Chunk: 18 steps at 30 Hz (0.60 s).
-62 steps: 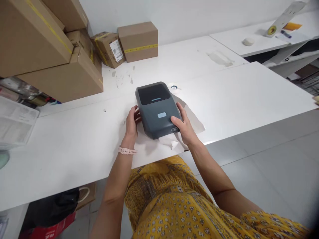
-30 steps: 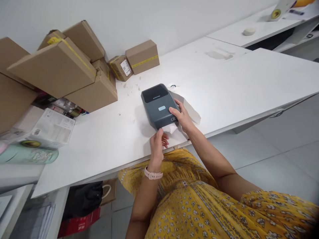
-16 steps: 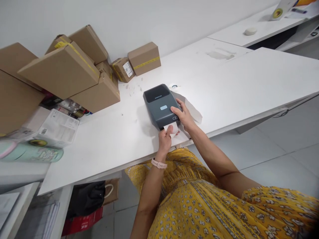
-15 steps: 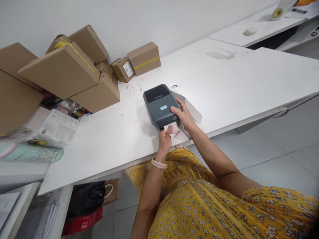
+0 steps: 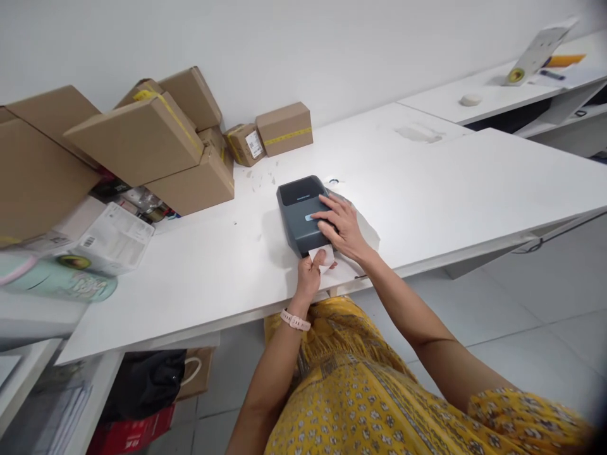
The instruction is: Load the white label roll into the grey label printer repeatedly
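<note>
A dark grey label printer lies on the white table, its glossy black panel at the far end. From its near edge sticks a white paper strip. My left hand pinches that strip between thumb and fingers, close to the printer's front. Over the printer's right side rests my right hand, palm down with fingers spread, fingertips close to the light button on top. A grey-white sheet shows from under the printer's right side.
Cardboard boxes are stacked at the back left, with two smaller cartons against the wall. A mint bottle and a white box lie at the left. The table's front edge runs close to my body.
My right hand has moved from gripping the printer's right front side to lying spread over its top. My left hand keeps its pinch on the paper strip. The view has shifted slightly.
</note>
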Available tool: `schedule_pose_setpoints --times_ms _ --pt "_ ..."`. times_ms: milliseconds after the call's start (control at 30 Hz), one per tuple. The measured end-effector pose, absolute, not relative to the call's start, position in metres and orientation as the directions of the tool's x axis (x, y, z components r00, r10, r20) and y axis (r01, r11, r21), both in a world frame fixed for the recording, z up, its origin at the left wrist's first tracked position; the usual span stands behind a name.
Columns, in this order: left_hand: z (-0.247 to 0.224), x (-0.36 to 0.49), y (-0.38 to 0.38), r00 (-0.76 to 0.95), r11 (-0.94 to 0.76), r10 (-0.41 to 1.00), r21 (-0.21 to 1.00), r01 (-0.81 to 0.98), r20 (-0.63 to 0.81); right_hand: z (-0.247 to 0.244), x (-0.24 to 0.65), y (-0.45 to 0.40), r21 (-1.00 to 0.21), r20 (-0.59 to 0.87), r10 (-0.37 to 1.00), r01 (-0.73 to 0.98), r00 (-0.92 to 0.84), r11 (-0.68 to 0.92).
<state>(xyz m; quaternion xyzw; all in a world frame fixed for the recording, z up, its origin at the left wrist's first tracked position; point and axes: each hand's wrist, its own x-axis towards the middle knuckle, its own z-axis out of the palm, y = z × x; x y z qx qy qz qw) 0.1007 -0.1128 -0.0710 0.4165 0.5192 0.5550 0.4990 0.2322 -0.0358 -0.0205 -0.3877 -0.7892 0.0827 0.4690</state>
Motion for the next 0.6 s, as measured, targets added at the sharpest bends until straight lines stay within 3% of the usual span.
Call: schedule_pose_setpoints --times_ms 433,600 --pt "-0.062 0.099 -0.119 -0.102 0.105 0.988 0.987 -0.123 -0.118 0.005 0.246 -0.035 -0.415 0.552 0.71 0.594 -0.438 0.689" --pt "-0.065 0.092 -0.118 -0.049 0.126 0.991 0.991 -0.054 -0.128 0.015 0.242 -0.026 -0.464 0.488 0.723 0.556 -0.49 0.69"
